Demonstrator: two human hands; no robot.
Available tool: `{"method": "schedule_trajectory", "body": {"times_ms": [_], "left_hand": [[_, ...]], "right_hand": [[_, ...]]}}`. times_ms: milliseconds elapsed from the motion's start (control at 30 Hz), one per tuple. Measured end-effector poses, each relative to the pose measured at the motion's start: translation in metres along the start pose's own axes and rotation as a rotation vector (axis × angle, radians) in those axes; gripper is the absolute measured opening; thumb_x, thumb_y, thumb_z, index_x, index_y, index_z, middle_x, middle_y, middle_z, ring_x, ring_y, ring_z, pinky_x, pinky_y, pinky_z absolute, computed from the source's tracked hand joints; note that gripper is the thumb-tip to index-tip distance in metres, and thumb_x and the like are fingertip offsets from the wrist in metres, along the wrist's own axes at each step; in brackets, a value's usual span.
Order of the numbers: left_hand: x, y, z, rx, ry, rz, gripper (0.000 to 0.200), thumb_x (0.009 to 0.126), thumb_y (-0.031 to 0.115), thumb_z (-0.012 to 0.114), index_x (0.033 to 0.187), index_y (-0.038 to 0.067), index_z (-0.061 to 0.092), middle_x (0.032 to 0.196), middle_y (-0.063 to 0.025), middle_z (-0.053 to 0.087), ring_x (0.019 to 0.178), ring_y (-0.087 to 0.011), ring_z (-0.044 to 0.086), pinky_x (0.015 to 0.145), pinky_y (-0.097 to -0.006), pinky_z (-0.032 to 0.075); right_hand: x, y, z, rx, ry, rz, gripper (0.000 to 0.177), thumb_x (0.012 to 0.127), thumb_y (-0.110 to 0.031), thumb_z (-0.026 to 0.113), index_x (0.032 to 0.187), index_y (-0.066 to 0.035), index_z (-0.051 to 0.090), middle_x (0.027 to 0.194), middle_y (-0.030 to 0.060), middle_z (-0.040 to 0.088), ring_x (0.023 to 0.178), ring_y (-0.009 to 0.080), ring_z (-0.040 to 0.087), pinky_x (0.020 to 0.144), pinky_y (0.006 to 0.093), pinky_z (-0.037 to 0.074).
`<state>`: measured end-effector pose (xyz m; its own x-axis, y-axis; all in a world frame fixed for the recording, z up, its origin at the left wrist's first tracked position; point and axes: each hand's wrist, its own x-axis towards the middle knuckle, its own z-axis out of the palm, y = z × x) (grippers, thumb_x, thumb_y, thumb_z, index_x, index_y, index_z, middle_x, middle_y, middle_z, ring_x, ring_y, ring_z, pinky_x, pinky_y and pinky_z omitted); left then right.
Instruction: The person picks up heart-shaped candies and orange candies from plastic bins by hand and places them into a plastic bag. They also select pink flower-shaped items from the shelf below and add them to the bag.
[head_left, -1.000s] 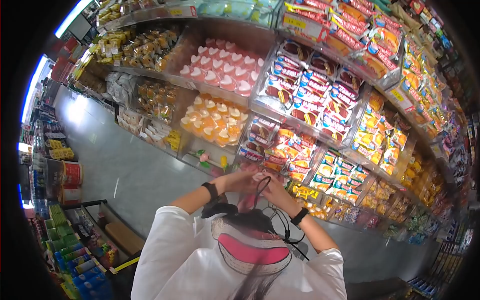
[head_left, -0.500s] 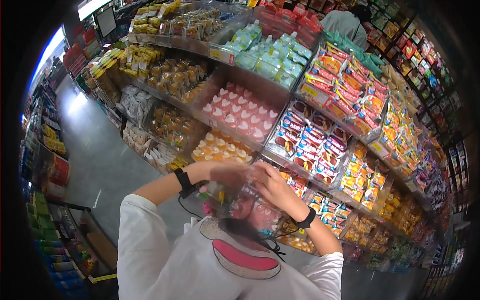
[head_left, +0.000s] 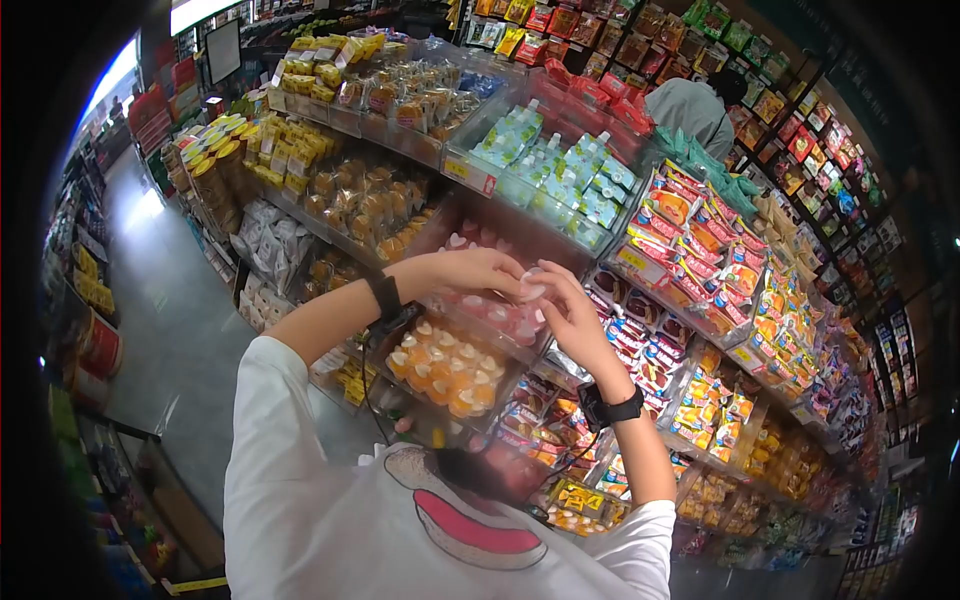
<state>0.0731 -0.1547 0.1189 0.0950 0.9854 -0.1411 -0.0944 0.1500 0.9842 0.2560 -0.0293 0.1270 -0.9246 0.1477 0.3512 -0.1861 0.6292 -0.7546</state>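
Over the bin of pink heart-topped jelly cups (head_left: pixel 505 318), my two hands meet at the fingertips. Between them is a small pale pink jelly cup (head_left: pixel 533 287), partly covered by fingers. My left hand (head_left: pixel 478 272) reaches in from the left, its fingers closed against the cup's near side. From the right, my right hand (head_left: pixel 573 318) pinches the cup with thumb and fingers. Just below the hands lies a bin of orange heart-topped jelly cups (head_left: pixel 445 368). Both wrists wear black bands.
Behind the hands stand blue-green spouted pouches (head_left: pixel 560 170) in a clear bin. Red-wrapped snack packs (head_left: pixel 700 225) fill bins to the right, and bagged round cakes (head_left: pixel 365 200) sit to the left. A person in a light top (head_left: pixel 690 110) is beyond the shelves. A grey aisle floor (head_left: pixel 165 300) runs along the left.
Both hands have risen and moved forward, from low near my chest to over the pink jelly cup bin. The view has shifted slightly, and the orange cups now show more fully.
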Motion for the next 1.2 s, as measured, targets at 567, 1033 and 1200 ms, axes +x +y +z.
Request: {"method": "schedule_trajectory", "body": {"times_ms": [567,1033,1200], "left_hand": [[0.178,-0.109,-0.133,0.202,0.458,-0.108,0.019,0.075,0.014,0.060,0.069,-0.004,0.061,0.060,-0.0097,0.058,0.049,-0.0157,0.052,0.041,-0.0311,0.037],[0.185,-0.147,-0.180,0.454,0.100,0.193,0.015,0.082,0.013,0.056,0.095,0.005,0.057,0.085,-0.0022,0.059,0.073,-0.0102,0.055,0.065,-0.0235,0.043],[0.162,-0.132,-0.167,-0.001,0.094,0.076,0.012,0.082,0.010,0.052,0.089,0.003,0.058,0.086,-0.0042,0.061,0.075,-0.0110,0.057,0.068,-0.0265,0.045]], "right_hand": [[0.095,0.157,0.035,-0.387,0.298,0.447,0.033,0.081,-0.015,0.056,0.111,-0.001,0.057,0.099,0.0187,0.063,0.087,0.0285,0.063,0.076,0.0350,0.049],[0.130,0.169,0.055,-0.201,0.324,0.605,0.034,0.070,-0.008,0.059,0.102,0.000,0.060,0.101,0.0226,0.060,0.100,0.0350,0.057,0.085,0.0374,0.044],[0.128,0.212,0.062,-0.355,0.143,0.645,0.036,0.073,-0.015,0.062,0.104,0.001,0.059,0.102,0.0243,0.059,0.097,0.0333,0.058,0.082,0.0376,0.045]]}}
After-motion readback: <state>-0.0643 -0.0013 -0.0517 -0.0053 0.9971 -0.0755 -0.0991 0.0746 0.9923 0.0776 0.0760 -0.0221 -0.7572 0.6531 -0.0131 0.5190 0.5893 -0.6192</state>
